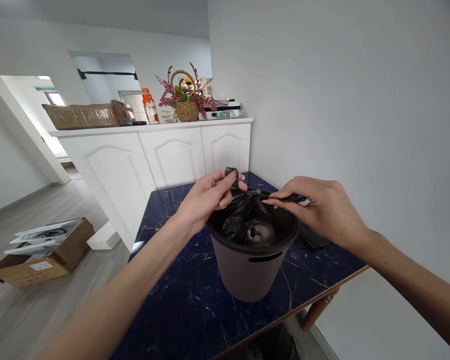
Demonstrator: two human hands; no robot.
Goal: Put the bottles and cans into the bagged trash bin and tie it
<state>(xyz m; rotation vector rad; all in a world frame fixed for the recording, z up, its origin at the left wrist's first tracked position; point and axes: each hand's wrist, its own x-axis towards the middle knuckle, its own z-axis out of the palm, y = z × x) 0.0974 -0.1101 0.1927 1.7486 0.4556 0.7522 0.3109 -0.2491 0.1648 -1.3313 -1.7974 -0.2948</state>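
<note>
A grey-brown bin (247,274) with a dark rim and a slot handle stands upright on a dark blue marbled table (195,305). Inside it lies a black plastic bag (238,222), gathered at the top, with something pale showing through its lower part. My left hand (210,195), above the bin's left rim, pinches one twisted end of the bag between thumb and fingers. Over the right rim, my right hand (317,205) grips another twisted end, stretched sideways from the gathered middle. More black plastic (312,239) lies on the table behind the bin, partly under my right hand.
Behind the table is a white cabinet (176,156) carrying a flower basket (186,111), an orange-capped bottle (150,106) and a cardboard box (84,116). An open carton (41,267) and a white box (103,236) sit on the floor at left. A wall rises on the right.
</note>
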